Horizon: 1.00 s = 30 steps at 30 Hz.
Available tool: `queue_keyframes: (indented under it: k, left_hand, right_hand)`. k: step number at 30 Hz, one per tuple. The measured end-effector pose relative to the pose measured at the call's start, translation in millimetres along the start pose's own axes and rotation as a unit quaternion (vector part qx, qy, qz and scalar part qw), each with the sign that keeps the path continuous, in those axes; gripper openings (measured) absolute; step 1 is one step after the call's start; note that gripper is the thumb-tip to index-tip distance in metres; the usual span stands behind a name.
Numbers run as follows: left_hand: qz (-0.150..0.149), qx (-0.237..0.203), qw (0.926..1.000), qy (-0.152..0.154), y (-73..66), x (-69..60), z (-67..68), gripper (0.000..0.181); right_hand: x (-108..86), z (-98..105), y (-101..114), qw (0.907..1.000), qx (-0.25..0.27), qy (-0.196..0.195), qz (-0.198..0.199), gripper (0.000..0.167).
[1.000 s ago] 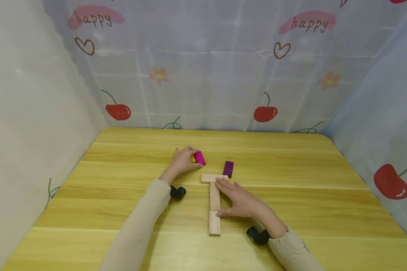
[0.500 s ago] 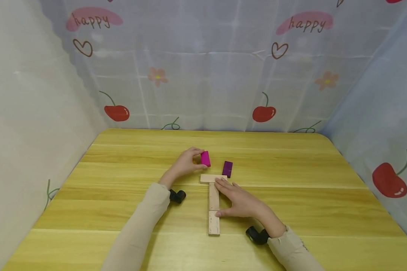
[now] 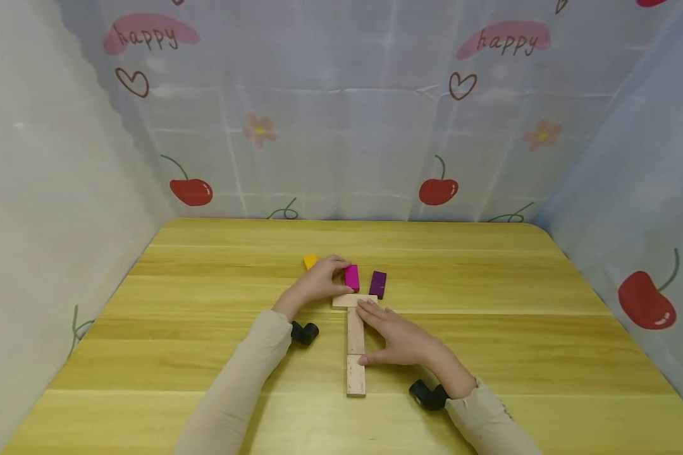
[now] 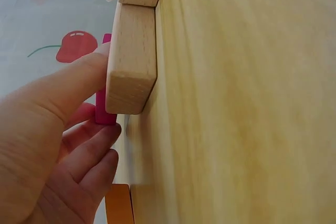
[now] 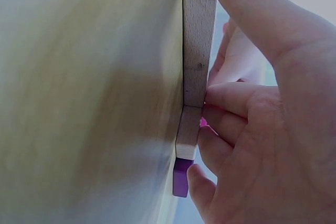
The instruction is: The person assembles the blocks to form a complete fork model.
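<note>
My left hand (image 3: 315, 282) pinches a magenta block (image 3: 351, 278) between thumb and fingers, just behind a plain wooden crosspiece block (image 3: 341, 302). Two more plain blocks, an upper stem block (image 3: 355, 335) and a lower stem block (image 3: 355, 379), run end to end below the crosspiece in a T shape. My right hand (image 3: 406, 341) rests along them, fingertips at the crosspiece and upper stem, thumb at the lower block. A purple block (image 3: 378, 285) touches or nearly touches the crosspiece's right end. In the left wrist view, the crosspiece partly hides the magenta block (image 4: 105, 108).
A yellow block (image 3: 310, 261) lies behind my left hand, partly covered by it; it looks orange in the left wrist view. The wooden table (image 3: 176, 366) extends around the blocks. A printed curtain (image 3: 341, 126) stands along its back and sides.
My left hand has carried the magenta block right and toward the crosspiece, away from the yellow block, which shows more now. My right hand has stayed on the plain blocks.
</note>
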State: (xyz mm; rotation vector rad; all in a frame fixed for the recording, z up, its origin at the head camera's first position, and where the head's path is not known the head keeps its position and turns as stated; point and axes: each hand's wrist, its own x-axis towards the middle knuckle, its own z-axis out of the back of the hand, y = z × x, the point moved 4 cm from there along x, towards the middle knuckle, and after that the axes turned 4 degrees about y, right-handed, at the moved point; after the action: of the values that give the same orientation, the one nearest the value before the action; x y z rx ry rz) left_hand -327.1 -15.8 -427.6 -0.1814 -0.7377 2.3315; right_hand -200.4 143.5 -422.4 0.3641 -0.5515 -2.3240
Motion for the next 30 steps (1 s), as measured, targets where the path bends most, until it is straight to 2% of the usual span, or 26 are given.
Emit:
queue_keyframes:
  k: [10,14,21,30]
  left_hand:
    - [-0.006,-0.007,0.9999,0.013,5.7,1.7,-2.2,0.060]
    - [-0.008,-0.029,0.9994,0.016,7.0,0.4,-1.6,0.056]
    - [-0.024,-0.060,0.9979,0.001,9.6,0.8,-2.5,0.044]
    - [-0.030,-0.083,0.9960,0.014,8.2,-1.7,-4.9,0.043]
  right_hand:
    - [0.4,-0.2,0.3,1.0000,-0.004,-0.001,0.000,0.092]
    - [0.3,0.4,1.2,1.0000,-0.002,0.000,-0.001,0.092]
    - [0.5,0.0,1.1,1.0000,-0.002,-0.004,-0.009,0.092]
    - [0.9,-0.3,1.0,0.9999,0.002,-0.001,-0.012,0.092]
